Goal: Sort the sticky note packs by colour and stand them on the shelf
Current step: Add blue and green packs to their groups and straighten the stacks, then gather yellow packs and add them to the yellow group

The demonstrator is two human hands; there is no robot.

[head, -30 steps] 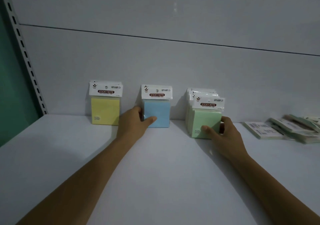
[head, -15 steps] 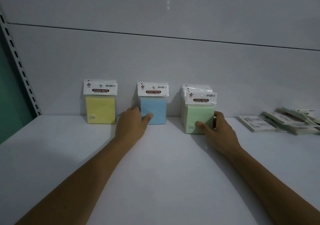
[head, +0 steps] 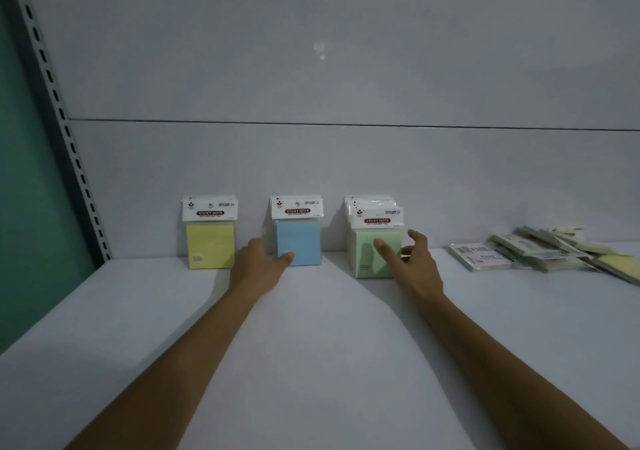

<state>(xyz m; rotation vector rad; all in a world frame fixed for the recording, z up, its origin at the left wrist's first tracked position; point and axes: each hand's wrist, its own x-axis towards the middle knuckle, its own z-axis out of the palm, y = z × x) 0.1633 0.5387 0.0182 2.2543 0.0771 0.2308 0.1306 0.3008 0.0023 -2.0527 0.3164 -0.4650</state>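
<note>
Left hand (head: 258,264) is pinching the blue pack (head: 299,241) at its 7 o'clock corner. Right hand (head: 414,262) is spreading loose fingers, thumb touching the green stack (head: 362,241). Packs are standing on the shelf (head: 329,328), yellow pack (head: 210,247) at blue's 9 o'clock.

Yellow pack (head: 210,247), blue pack (head: 301,241), seemingly green packs (head: 363,238)

Standing packs (head: 298,243) line the shelf (head: 311,345) back, loose packs (head: 540,252) lying rightward.
</note>
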